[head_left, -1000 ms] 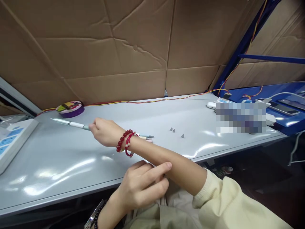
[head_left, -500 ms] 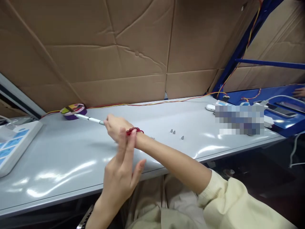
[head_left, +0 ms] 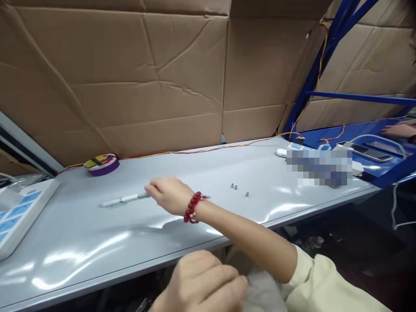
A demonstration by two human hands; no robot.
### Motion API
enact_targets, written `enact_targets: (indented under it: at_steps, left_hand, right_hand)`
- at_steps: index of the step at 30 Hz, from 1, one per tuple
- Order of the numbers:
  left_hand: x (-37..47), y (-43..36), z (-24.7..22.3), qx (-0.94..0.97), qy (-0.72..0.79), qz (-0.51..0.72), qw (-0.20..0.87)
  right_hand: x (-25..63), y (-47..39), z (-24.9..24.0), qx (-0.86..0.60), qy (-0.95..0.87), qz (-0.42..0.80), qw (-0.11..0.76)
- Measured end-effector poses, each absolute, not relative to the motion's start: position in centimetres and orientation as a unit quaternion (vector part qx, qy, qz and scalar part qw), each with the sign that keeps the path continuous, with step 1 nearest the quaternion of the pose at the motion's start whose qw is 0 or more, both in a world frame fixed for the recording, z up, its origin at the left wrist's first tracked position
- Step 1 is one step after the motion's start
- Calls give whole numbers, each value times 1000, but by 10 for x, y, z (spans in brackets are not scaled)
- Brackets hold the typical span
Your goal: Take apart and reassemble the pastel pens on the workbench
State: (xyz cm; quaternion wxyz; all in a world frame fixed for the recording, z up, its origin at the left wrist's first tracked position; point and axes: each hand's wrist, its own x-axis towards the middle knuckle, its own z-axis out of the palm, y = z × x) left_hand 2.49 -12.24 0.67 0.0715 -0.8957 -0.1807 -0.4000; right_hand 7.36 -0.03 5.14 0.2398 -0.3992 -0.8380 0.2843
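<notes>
Head view: much of the left hand (head_left: 208, 281) is blurred and cut off by the bottom edge; its fingers are seen curled inward, and whether anything is held by them cannot be told. Behind the right wrist, circled by a red beaded bracelet (head_left: 193, 207), a thin tip (head_left: 207, 197) is left showing, the rest being hidden. Part of the surface (head_left: 182, 169) at the right is masked by a pixelated patch (head_left: 320, 167), and a white block with blue panels (head_left: 42, 195) is cropped by the left edge. Another person's hand (head_left: 401, 130) is partly cut off at the right edge.

The print on the purple-sided roll (head_left: 102, 165) is too small to be read.

A white and pale green pen (head_left: 128, 198), smeared at its far end, is gripped at its near end by the closed fingers of the right hand (head_left: 170, 196). It is pointed leftward from them, nearer the viewer than the roll; whether the surface is touched cannot be told. Three small grey cones (head_left: 247, 194) are seen to the right, beyond the forearm.
</notes>
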Motion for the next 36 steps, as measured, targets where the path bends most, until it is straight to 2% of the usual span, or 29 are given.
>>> enact_targets:
  at_steps: [4,7,8,12,14,19,21,24,27,36]
  left_hand:
    - [-12,-95,18,-821,-270,-486,134]
    - [-27,-76,13,-783,-396,-447,174]
    - [-30,-71,10,-789,-406,-428,171]
    - [-33,-63,0,-809,-474,-344,45]
    - [-31,-61,-3,-819,-469,-330,31]
    - [-20,-57,-12,-849,-404,-331,80]
    - [-12,-57,-16,-855,-384,-336,94]
    - [-2,-58,-21,-867,-365,-330,78]
    - [2,-59,-24,-880,-356,-313,24]
    - [6,-57,-27,-890,-375,-258,1]
  right_hand:
    - [100,-9,47,-370,-809,373,263]
    - [124,-12,39,-365,-763,454,280]
    - [132,-13,36,-379,-751,465,278]
    - [160,-15,23,-461,-721,448,258]
    - [171,-17,16,-478,-715,436,263]
    - [187,-29,0,-447,-703,449,323]
    - [193,-35,-4,-455,-707,418,346]
    - [205,-44,-5,-481,-734,357,320]
    - [218,-50,-7,-468,-758,360,276]
    - [230,-54,-24,-428,-786,335,294]
